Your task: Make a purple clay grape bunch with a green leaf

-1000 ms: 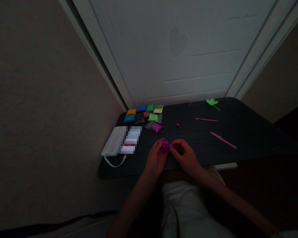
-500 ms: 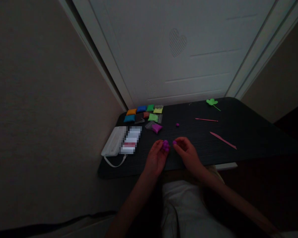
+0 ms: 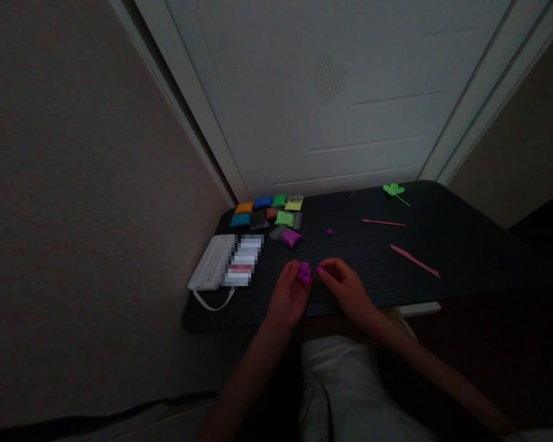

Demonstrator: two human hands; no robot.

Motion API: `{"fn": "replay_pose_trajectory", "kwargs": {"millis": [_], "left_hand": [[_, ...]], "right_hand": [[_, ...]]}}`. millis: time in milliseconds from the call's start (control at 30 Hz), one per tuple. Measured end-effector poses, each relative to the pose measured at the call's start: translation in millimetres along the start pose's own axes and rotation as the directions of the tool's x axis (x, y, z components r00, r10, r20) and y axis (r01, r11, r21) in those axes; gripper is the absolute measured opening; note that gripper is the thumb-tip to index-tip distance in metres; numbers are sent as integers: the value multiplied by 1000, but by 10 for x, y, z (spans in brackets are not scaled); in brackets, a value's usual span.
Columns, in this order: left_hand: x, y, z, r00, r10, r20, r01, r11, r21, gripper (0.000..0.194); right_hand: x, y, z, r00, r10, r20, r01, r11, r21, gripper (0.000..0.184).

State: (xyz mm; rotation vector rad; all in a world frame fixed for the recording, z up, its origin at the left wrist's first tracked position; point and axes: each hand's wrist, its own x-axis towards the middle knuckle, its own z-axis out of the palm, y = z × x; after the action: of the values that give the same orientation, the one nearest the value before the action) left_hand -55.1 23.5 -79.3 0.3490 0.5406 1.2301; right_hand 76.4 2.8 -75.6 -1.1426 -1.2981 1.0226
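Observation:
A bunch of purple clay balls (image 3: 305,273), several stuck together, is held in the fingers of my left hand (image 3: 289,296) above the table's front part. Just to its right, my right hand (image 3: 348,287) pinches a single small purple clay ball (image 3: 320,269) between thumb and fingertips. A narrow gap separates that ball from the bunch. Another loose purple ball (image 3: 330,232) lies on the dark table (image 3: 350,245) beyond my hands. Behind my left hand rests an opened bag of purple clay (image 3: 291,238).
Several bags of coloured clay, among them an orange bag (image 3: 244,208), lie at the back left. A white case (image 3: 212,263) and a blurred-out phone (image 3: 243,261) with a cable stand left. To the right are a pink stick tool (image 3: 383,223), a pink clay knife (image 3: 413,260) and a green clover shape (image 3: 393,189).
The pinched ball in my right hand has moved slightly left and down, nearer the bunch. My left hand has turned the bunch a little and shifted it slightly left.

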Motion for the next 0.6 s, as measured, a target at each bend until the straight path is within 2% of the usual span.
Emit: {"fn": "replay_pose_trajectory", "kwargs": {"millis": [100, 233, 367, 433, 600], "left_hand": [[-8, 11, -6, 1000, -17, -23, 17, 1000, 4, 8], [-3, 11, -2, 1000, -5, -1, 5, 1000, 15, 12], [6, -4, 12, 1000, 24, 13, -24, 999, 36, 12], [5, -11, 19, 1000, 23, 4, -23, 997, 70, 13], [-16, -22, 45, 999, 22, 24, -25, 988, 154, 21]], "right_hand": [[-5, 8, 6, 1000, -4, 7, 4, 1000, -1, 17], [-15, 14, 24, 1000, -24, 7, 24, 999, -26, 16], [7, 9, -68, 997, -68, 49, 75, 983, -167, 16], [43, 11, -190, 992, -107, 68, 123, 943, -310, 18], [158, 75, -535, 978, -207, 35, 183, 760, -623, 21]]}}
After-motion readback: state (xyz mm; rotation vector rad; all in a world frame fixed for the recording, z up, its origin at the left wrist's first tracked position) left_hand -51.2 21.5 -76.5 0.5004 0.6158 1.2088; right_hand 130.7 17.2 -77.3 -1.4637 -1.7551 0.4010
